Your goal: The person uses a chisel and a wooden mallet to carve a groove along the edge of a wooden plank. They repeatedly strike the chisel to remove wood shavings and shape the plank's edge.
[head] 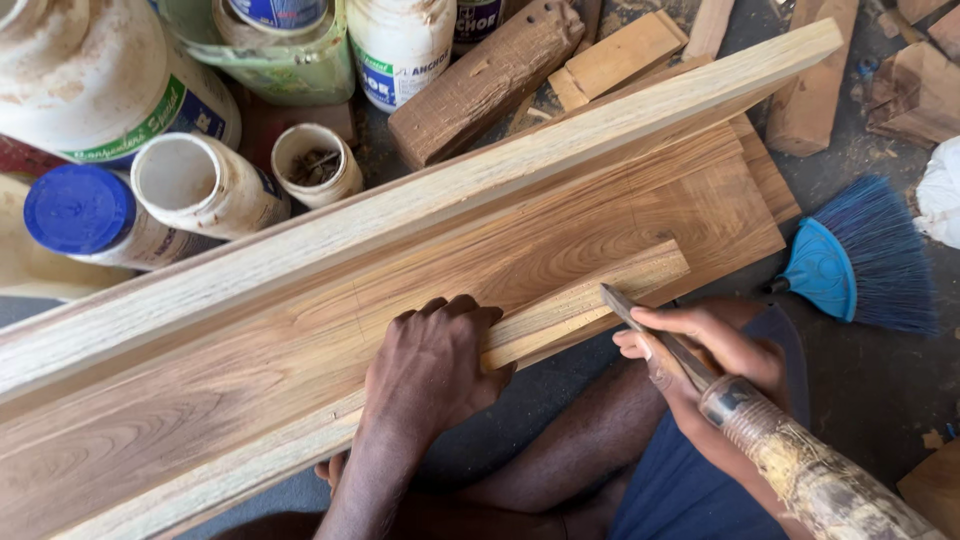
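Observation:
My left hand (432,362) presses flat on a narrow strip of wood (600,292) that lies along the near edge of a wide brown plank (300,340). A pale thick board (480,180) stands on edge along the plank's far side. My right hand (700,350) grips a chisel (680,350) with a long worn wooden handle (810,475). The chisel's metal tip touches the near edge of the strip, right of my left hand. My bare legs and blue shorts show below the plank.
Several white glue tubs and jars (200,185), one with a blue lid (78,210), stand at the upper left. Wood offcuts (480,80) lie behind the boards. A blue brush (860,260) rests on the dark floor at right.

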